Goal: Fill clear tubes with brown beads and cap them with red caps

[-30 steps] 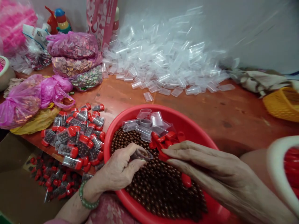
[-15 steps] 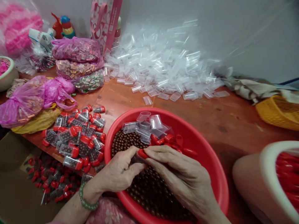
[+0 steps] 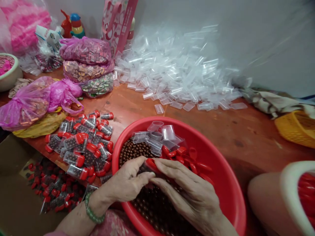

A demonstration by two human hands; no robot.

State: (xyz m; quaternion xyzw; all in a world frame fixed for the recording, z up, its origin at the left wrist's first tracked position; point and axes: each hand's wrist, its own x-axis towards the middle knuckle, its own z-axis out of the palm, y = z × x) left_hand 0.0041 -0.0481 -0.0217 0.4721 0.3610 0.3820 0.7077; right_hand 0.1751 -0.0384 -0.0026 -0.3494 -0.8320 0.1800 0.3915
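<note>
Over the red basin [image 3: 222,170], both hands meet at a small clear container with a red cap [image 3: 152,164]. My left hand [image 3: 129,180] pinches the container's body between thumb and fingers. At the cap end, the fingers and thumb of my right hand [image 3: 189,193] close around the red part; its far side is hidden by them. Brown balls [image 3: 135,149] fill the near and left side of the basin. Clear plastic sleeves [image 3: 157,137] lie on the balls at the back, beside loose red caps [image 3: 180,155].
Filled red-capped containers [image 3: 83,141] are heaped left of the basin, with more in a box [image 3: 54,190] below. Clear sleeves [image 3: 177,75] pile against the wall. Bags of small packets [image 3: 86,65] stand at left, a pail of red parts [image 3: 285,193] and yellow basket [image 3: 295,127] at right.
The view has shifted slightly, so the scene sits a little further right. My right fingers have drawn back a bit from the cap, which shows more; both hands stay on the container.
</note>
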